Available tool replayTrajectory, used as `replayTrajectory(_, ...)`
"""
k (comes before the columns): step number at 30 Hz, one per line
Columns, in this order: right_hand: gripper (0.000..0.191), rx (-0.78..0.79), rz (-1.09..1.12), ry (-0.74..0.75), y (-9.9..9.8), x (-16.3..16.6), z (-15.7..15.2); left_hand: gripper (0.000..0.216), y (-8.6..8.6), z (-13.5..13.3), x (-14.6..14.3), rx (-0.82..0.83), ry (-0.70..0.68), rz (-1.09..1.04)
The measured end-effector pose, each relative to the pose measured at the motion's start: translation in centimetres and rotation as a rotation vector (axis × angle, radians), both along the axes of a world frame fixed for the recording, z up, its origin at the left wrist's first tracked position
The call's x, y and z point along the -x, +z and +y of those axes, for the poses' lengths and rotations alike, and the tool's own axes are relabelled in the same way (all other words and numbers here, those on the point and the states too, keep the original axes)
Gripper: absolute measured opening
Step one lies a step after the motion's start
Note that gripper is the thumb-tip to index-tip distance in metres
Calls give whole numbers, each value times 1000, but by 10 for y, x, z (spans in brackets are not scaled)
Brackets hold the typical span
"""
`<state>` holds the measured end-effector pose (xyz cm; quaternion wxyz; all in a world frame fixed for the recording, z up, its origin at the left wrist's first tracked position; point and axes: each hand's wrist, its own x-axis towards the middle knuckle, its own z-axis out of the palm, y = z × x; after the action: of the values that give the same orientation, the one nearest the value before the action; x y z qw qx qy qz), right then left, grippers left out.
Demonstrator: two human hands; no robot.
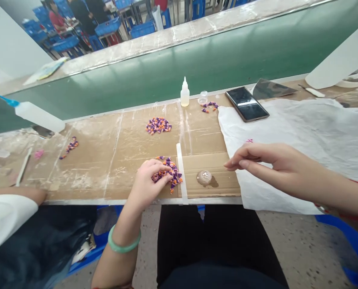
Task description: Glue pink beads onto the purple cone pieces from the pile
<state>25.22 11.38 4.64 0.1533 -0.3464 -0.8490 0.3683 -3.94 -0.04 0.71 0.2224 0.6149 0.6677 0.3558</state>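
Note:
My left hand (151,180) rests on a heap of small purple-and-orange candy-shaped pieces (174,173), its thumb and forefinger curled close together at the pieces. Whether a piece is pinched there is hard to see. Over the edge of a cardboard sheet (221,160) hovers my right hand (263,158), fingers drawn together against the thumb; anything between them is too small to make out. Left of its fingertips, a clear round blob or dome (204,177) sits on the cardboard. A white strip (181,170) lies between the heap and the blob.
Farther back are another heap of pieces (158,125), a dropper bottle (185,93), a small clear cup (203,97) and a phone (247,103). White cloth (293,120) covers the right side. A co-worker's arm (16,194) rests at left near a large glue bottle (40,115).

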Motion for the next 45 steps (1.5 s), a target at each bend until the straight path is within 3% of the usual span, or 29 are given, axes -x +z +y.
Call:
replayTrajectory(3,25,37,-14,-82,-10,-7,9,17,-4,31,25,22,52,140)
replayTrajectory(6,24,70,-7,-110,-17,-10,17,14,-11,78,39,-11,131,317)
replayTrajectory(10,29,68,23,-104,-26,-15,23,16,-20,135,46,-17,76,452)
replayTrajectory(15,37,34,46,-151,-33,-26,27,19,-22,159,50,48,-37,594)
replayTrajectory(21,31,-21,70,-254,-24,-40,35,35,-9,143,44,50,-79,602)
replayTrajectory(27,14,-77,132,-389,-22,-60,52,20,12,105,26,2,-48,313)
replayTrajectory(33,10,-143,-140,-287,-53,-74,76,19,25,70,12,143,306,-108)
replayTrajectory(38,11,-231,-216,-248,-72,-71,88,24,21,52,11,260,308,-403)
replayTrajectory(42,9,-240,-244,-186,-74,-67,93,22,16,40,7,233,309,-294)
replayTrajectory(45,10,-251,-275,-150,-73,-65,96,26,15,34,3,221,259,-344)
